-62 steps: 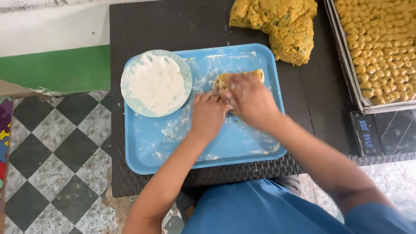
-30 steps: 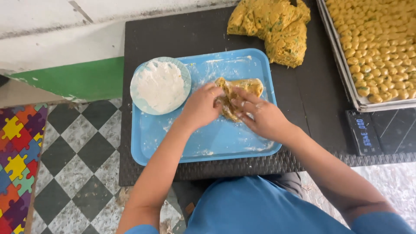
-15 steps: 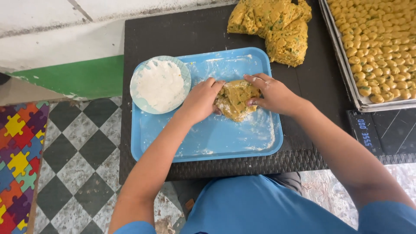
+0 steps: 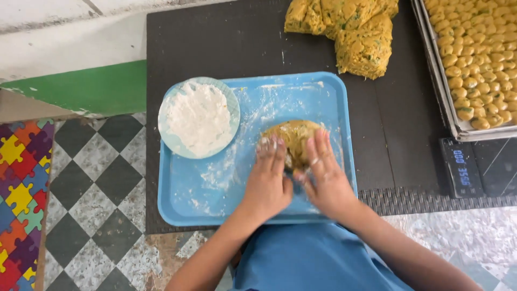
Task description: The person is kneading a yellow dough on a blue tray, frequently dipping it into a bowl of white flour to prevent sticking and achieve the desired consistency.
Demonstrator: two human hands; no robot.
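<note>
A lump of yellow-brown dough (image 4: 293,137) lies on a floury blue tray (image 4: 215,188). My left hand (image 4: 269,180) presses flat on the dough's left side, fingers dusted with flour. My right hand (image 4: 323,178) rests flat on its right side, with a ring on one finger. Both palms lie on the dough with fingers stretched forward. A pale blue plate of white flour (image 4: 198,116) sits on the tray's upper left corner.
A big mass of yellow dough with green flecks (image 4: 350,27) lies on the black mat (image 4: 226,43) behind the tray. A metal tray of several small dough balls (image 4: 476,59) stands at the right, a small digital scale (image 4: 463,167) below it.
Both hands came together and flattened over the dough, drawing it slightly toward me; before, they cupped it from its two sides. The camera has moved closer.
</note>
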